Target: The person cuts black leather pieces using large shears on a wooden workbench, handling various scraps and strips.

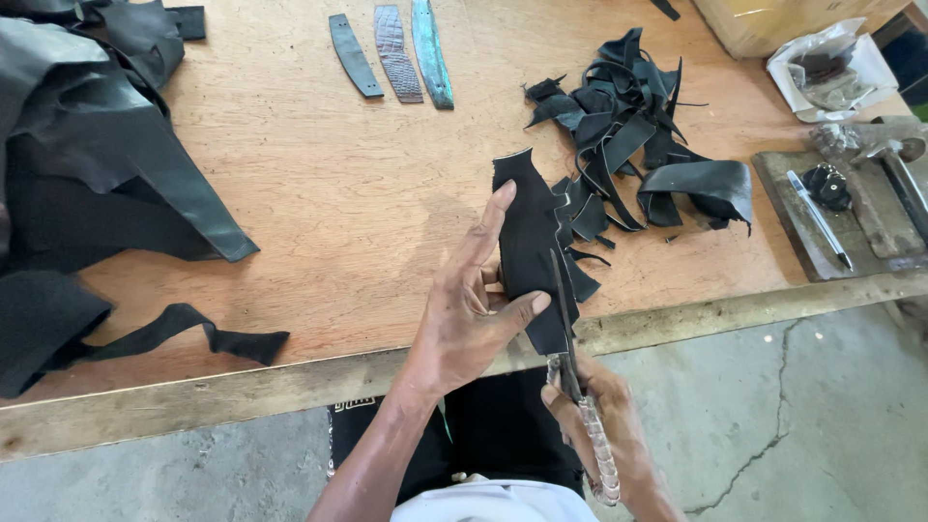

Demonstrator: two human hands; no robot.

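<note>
My left hand (469, 314) grips a piece of black leather (530, 242) and holds it upright over the table's front edge. My right hand (604, 416) holds scissors (570, 338) with clear handles. The scissor blades point up along the lower right edge of the leather piece. A heap of black leather scraps and strips (633, 130) lies just behind the held piece.
Large black leather sheets (87, 164) cover the left of the wooden table (338, 193). Three narrow leather strap pieces (391, 53) lie at the back. At the right are a stone slab (802, 227) with a pen (820, 220), a hammer (899, 169) and a plastic bag (831, 68). Concrete floor below.
</note>
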